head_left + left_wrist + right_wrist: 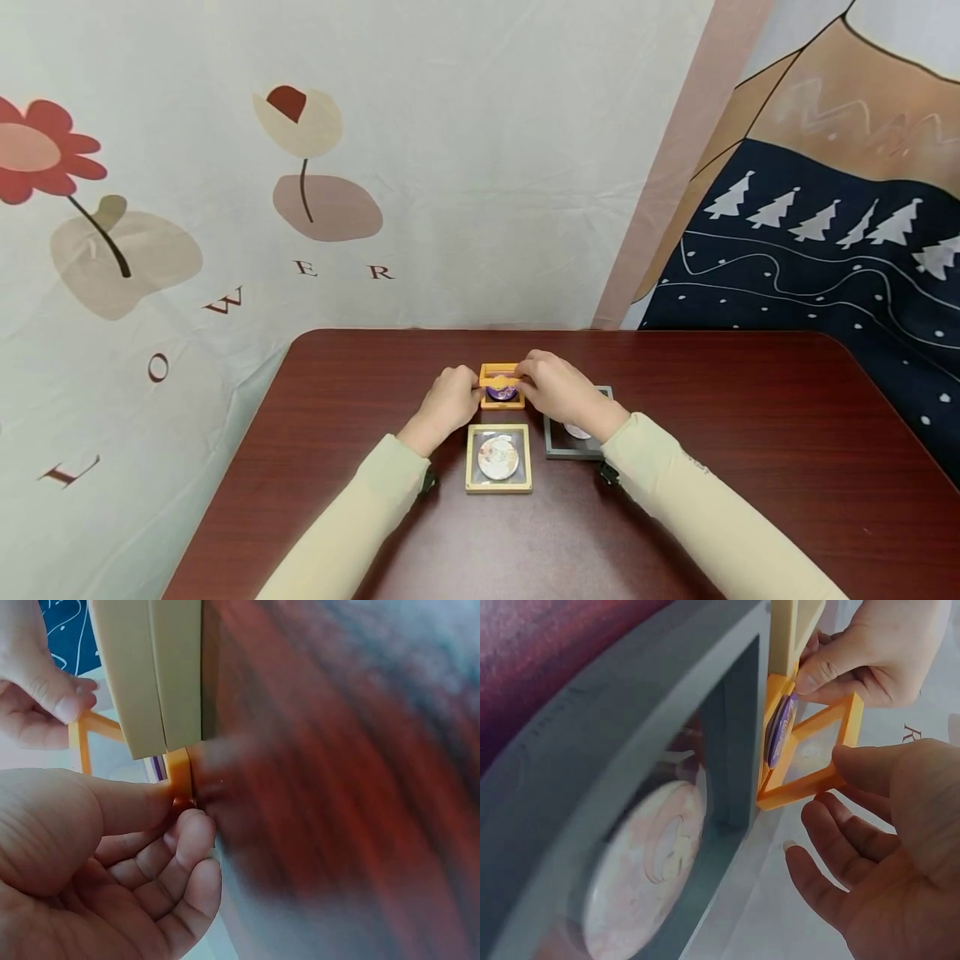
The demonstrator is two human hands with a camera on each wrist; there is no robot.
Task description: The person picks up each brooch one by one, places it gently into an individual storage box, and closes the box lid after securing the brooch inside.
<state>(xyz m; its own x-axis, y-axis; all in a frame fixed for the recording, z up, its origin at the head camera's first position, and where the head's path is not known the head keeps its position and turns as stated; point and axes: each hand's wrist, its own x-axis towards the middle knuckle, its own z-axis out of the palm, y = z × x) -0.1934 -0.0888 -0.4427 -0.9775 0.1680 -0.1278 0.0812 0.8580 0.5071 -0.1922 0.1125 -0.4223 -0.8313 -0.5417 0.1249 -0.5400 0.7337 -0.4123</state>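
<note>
Between both hands | orange frame (502,386) | left hand (448,402) pinches edge | right hand (551,387) grips opposite edge

Both hands crowd the orange frame (502,386) mid-table (750,467) — beige frame (498,458) just before it, grey frame (573,437) by its right. Wide bare tabletop runs toward the left, right and near edges — easy passage there.

Orange frame (502,386), half-open, mid-table
</note>
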